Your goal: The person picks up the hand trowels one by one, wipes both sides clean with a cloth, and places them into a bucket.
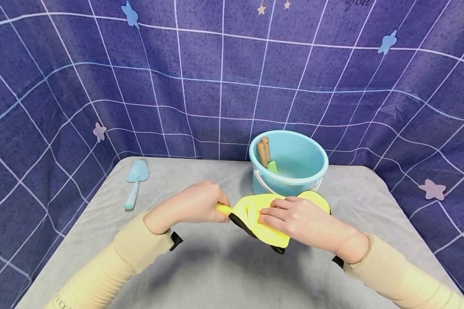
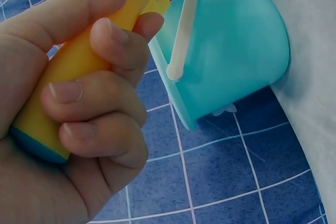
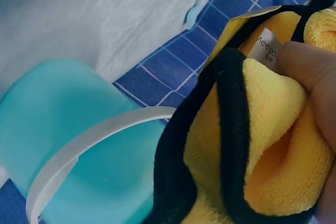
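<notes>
Here, yellow cloth (image 1: 266, 232): just right of centre in the head frame, black-edged, gathered at the far end of a yellow handle (image 2: 79, 61); any tool part beneath is hidden.
Cloth handling: probably light, limp and soft-piled, unlikely to slip or break; best pinched by a fold.
Handle handling: looks smooth and stiff, likely light; best gripped round its thick part, near the blue-green end.
Left hand (image 1: 201, 204): fingers wrapped round the yellow handle, thumb along it; left sleeve (image 1: 104, 266) angled in from lower left.
Right hand (image 1: 301, 221): holding the yellow cloth, knuckles up, thumb against a fold; right sleeve (image 1: 406, 268) angled in from lower right.
Blue bucket (image 1: 299, 156): right of centre, beyond the cloth; wooden handles (image 1: 262, 154) leaning inside.
Blue trowel (image 1: 138, 172): left of frame, well apart.
</notes>
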Demonstrator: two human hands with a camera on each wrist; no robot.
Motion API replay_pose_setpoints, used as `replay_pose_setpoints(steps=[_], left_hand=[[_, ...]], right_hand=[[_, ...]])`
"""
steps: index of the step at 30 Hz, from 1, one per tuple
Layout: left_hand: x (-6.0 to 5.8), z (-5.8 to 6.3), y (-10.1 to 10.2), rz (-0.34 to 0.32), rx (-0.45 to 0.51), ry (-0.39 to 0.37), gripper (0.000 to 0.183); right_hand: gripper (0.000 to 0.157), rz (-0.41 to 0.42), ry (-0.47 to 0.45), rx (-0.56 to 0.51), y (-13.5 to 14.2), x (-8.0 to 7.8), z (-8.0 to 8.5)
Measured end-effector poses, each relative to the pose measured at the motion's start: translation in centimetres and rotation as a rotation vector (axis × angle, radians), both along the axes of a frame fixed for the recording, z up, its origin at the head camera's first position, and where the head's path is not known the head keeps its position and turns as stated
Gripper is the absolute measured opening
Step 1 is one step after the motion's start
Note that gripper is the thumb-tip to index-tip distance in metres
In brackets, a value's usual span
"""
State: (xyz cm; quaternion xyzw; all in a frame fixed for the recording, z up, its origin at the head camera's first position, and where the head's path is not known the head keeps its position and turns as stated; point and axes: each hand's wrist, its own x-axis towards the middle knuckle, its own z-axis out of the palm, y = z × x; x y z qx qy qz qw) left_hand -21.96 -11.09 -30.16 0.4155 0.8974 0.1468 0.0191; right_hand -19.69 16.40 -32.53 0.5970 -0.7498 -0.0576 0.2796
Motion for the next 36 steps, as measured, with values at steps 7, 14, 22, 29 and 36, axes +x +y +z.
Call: replay_pose_setpoints(steps=[7,14,22,29,36], left_hand=[[0.2,0.0,-0.3,0.021,-0.007,-0.016,0.008],[0.1,-0.2,-0.6,0.033,-0.024,-0.023,0.009],[0.1,-0.2,-1.2,0.056,-0.022,-0.037,0.009],[0.2,-0.2,-1.7,0.080,-0.024,-0.042,0.009],[0.4,-0.2,-2.3,0.105,-0.030,-0.062,0.008]], right_hand=[[0.032,-0.011,0.017,0.032,0.2,0.0,-0.2],[0.031,-0.027,0.033,0.051,0.5,0.0,-0.6],[0.033,-0.030,0.052,0.036,0.8,0.0,-0.7],[0.034,-0.037,0.054,0.027,1.2,0.0,-0.7],[0.034,-0.048,0.044,0.028,1.6,0.2,-0.8]])
